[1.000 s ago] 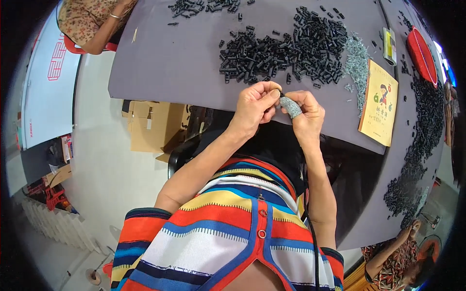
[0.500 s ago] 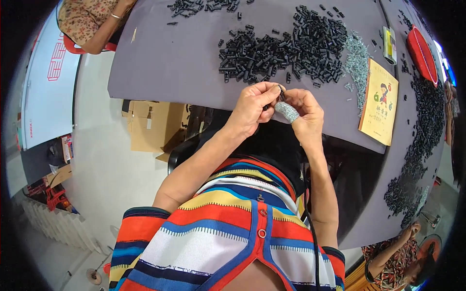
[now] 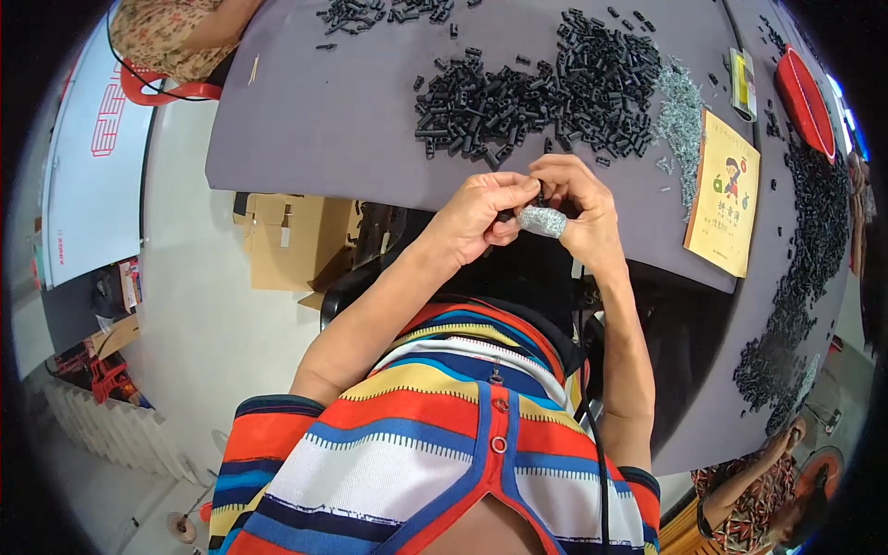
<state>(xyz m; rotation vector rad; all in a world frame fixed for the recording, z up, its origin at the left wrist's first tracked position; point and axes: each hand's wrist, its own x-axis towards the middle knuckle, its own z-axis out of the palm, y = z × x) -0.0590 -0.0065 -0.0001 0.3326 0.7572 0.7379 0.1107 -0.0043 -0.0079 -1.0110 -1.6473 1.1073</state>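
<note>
My left hand and my right hand meet just off the table's near edge, above my lap. Between their fingertips is a small black plastic piece, mostly covered by the fingers. My left thumb and forefinger pinch it, and more black shows in the curled left fingers. The right fingers bend closed around its other side. A speckled grey-white wrap covers my right thumb. On the table beyond lies a big heap of short black tubular plastic pieces, with a pile of small silvery metal parts to its right.
A yellow booklet lies on the grey table at the right. Farther right are a red basket and a long spread of black pieces. Another person's arm is at the far left. A cardboard box stands beneath the table.
Both hands have shifted slightly nearer to me. My right thumb has swung to lie more level, and the right fingers curl farther over the piece. The person at far left has moved an arm.
</note>
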